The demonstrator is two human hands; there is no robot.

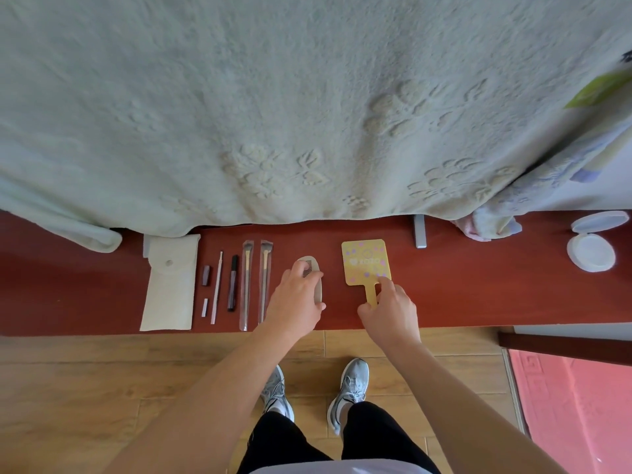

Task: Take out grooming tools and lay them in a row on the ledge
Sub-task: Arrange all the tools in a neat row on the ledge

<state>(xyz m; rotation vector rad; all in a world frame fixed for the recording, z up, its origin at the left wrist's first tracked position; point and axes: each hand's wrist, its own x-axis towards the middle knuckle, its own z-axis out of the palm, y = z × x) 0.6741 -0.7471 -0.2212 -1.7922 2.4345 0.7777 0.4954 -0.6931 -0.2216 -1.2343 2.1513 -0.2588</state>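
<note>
On the dark red ledge (461, 295) lies a row of grooming tools. A white pouch (169, 285) is at the left. To its right come a small dark cap (206, 276), a thin stick (217, 289), a dark tube (233, 282) and two brushes in clear sleeves (254, 282). My left hand (295, 299) rests on a pale comb (309, 265), fingers laid over it. My right hand (390, 309) pinches the handle of a yellow hand mirror (366, 261) that lies flat on the ledge.
A pale green blanket (273, 114) hangs over the ledge's far side. An open white round case (591, 249) sits at the far right, a metal bracket (420, 230) behind the mirror. Wooden floor (102, 371), my shoes and a pink mat (574, 405) lie below.
</note>
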